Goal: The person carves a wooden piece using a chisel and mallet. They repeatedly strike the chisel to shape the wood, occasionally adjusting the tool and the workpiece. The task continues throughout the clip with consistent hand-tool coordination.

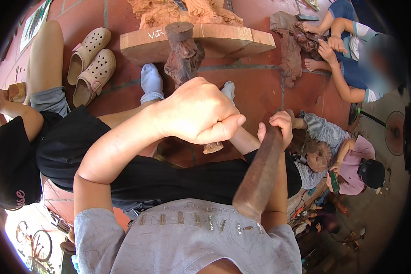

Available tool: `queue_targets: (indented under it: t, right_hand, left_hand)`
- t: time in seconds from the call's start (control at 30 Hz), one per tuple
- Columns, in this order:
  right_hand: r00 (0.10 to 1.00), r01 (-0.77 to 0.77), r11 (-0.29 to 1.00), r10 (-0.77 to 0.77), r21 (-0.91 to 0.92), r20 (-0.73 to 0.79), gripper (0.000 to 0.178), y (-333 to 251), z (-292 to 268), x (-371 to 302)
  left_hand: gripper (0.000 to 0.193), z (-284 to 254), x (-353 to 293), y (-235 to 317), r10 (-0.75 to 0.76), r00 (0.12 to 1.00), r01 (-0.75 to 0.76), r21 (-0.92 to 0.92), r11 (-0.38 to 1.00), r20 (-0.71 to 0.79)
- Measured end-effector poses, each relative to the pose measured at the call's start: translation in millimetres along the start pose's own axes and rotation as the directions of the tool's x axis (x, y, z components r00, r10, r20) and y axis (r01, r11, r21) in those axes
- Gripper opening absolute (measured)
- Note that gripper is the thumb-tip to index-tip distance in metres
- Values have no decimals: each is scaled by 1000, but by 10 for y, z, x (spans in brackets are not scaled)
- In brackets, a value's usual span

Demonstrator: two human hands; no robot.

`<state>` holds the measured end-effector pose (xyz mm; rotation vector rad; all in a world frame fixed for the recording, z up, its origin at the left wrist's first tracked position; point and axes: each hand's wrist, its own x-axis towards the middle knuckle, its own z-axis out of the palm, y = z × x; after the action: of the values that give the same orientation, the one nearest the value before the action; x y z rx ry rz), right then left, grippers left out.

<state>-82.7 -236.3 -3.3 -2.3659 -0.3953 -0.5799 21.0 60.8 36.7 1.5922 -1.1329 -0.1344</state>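
Observation:
My left hand [203, 112] is closed in a fist in the middle of the view, thumb pointing right. Just below it shows the pale, frayed butt of a wooden tool handle [213, 147]; the rest is hidden behind the fist. My right hand [282, 125] grips the narrow end of a round, club-like wooden mallet [260, 173]. Its thick end tilts down toward my chest. Beyond my left fist stands a dark, rough carved wood piece [183, 57] with a flat round top; its lower part is hidden by my hand.
A large orange-brown wood carving [192, 39] on a thick base stands ahead. Beige clogs [93, 64] lie on the red tiles at left. One person [351, 50] handles dark carved wood [290, 55] at right; others sit at left and lower right. A fan [394, 132] stands far right.

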Motion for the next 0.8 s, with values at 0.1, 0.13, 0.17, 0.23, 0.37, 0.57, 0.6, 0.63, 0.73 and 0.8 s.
queue_targets:
  t: [0.1,0.13,0.17,0.23,0.37,0.57,0.6,0.63,0.73,0.8]
  right_hand:
    - [995,-50,978,65,-203,70,34,-62,-55,13]
    - [994,-62,976,79,-209,77,35,-58,-62,5]
    - [992,-73,974,93,-216,85,35,-50,-63,-1]
    - [996,-57,987,67,-149,58,35,-3,-31,-8]
    - [997,1,972,17,-236,75,35,-45,-38,51]
    - [997,-34,975,49,-219,67,34,-58,-9,24]
    - [995,-41,959,66,-281,79,33,-83,-14,38]
    - [996,-38,971,55,-234,67,33,-62,-11,27]
    - [997,-44,981,54,-187,54,32,-13,-2,-9]
    - [993,-73,957,97,-280,72,32,-49,-2,-6]
  left_hand:
    - [37,-37,20,-9,-20,1000,20,-29,999,14]
    - [37,-44,22,-14,-21,1000,21,-32,999,11]
    - [37,-49,21,-13,-18,1000,18,-28,999,17]
    - [37,-47,15,-6,-12,1000,13,-21,1000,27]
    - [37,-50,1,-25,0,1000,0,-14,1000,27]
    - [36,-41,-7,-24,7,1000,-6,-22,1000,18]
    - [36,-21,-17,-35,11,1000,-11,-17,1000,8]
    - [36,-13,-21,-42,18,1000,-18,-10,1000,0]
    - [35,-11,-37,-51,25,1000,-25,1,1000,13]
    - [35,-38,-40,-53,30,1000,-30,-35,999,2]
